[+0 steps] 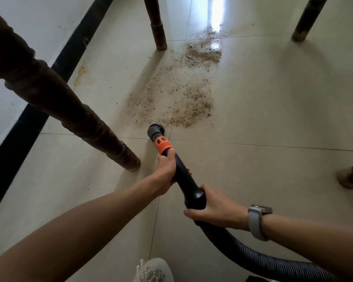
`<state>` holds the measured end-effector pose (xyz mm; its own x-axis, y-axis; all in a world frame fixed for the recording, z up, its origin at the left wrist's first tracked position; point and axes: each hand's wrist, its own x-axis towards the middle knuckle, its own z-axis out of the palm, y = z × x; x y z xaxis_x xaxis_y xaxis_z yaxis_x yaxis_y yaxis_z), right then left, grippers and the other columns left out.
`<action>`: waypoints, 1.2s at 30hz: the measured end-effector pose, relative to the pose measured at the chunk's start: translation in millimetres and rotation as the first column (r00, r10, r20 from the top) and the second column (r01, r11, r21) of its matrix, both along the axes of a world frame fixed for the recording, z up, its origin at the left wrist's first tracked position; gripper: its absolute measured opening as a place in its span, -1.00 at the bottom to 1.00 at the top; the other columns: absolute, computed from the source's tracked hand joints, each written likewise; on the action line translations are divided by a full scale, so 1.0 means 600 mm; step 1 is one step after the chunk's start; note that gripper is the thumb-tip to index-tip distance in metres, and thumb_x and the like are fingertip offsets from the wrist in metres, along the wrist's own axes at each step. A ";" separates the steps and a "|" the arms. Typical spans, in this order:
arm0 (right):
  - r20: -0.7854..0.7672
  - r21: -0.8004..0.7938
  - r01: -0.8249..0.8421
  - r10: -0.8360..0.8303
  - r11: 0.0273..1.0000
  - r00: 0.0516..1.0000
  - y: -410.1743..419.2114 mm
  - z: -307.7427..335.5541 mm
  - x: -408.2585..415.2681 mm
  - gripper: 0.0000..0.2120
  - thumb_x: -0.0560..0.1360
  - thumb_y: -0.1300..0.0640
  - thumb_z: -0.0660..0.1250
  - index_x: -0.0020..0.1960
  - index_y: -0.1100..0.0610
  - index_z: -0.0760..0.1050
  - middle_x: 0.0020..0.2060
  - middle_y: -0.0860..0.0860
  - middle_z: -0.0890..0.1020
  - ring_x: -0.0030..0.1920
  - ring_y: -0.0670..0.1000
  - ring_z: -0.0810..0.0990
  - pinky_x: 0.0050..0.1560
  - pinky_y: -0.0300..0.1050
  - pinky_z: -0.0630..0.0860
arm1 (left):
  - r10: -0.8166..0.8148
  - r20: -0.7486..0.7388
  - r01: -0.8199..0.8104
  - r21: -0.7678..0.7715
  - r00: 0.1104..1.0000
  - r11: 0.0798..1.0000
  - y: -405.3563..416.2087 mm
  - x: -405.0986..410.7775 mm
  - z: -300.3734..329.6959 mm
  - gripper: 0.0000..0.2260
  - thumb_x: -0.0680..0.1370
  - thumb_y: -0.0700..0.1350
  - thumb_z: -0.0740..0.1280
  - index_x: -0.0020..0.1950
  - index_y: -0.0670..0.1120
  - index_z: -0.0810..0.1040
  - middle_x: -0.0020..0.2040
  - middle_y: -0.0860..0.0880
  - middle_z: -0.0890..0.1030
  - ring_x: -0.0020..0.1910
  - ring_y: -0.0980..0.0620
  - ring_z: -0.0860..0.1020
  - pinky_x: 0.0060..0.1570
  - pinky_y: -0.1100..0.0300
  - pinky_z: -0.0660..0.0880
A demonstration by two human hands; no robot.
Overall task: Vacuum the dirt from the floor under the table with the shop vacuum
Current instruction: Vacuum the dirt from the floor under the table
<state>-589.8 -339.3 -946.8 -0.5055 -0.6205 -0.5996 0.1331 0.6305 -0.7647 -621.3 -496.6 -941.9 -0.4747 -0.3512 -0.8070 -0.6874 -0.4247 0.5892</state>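
A wide patch of brown dirt (183,98) lies on the pale tiled floor between the table legs. The vacuum's round brush nozzle (155,131) touches the floor at the near edge of the dirt. Behind it come an orange collar (163,146) and a black wand (186,180). My left hand (167,173) grips the wand just behind the orange collar. My right hand (214,209) grips the wand's wide rear end, where the ribbed grey hose (253,255) joins and runs off to the lower right. A watch sits on my right wrist.
Dark turned table legs stand at near left (73,117), far centre (156,23), far right (308,19) and right edge (351,178). A white wall with a black skirting (29,123) runs along the left. My white shoe (153,270) is at the bottom.
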 end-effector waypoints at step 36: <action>0.258 -0.068 -0.006 0.023 0.998 0.966 0.026 -0.001 -0.015 -0.85 0.53 0.03 0.31 0.03 0.05 0.40 -0.03 0.08 0.57 0.08 0.14 0.61 0.04 0.04 0.59 | -0.402 -0.062 0.401 -0.024 0.914 0.916 0.072 -0.037 -0.009 -0.65 0.63 -0.04 0.13 0.31 -0.24 0.23 -0.20 -0.18 0.44 -0.37 -0.10 0.53 -0.29 -0.01 0.58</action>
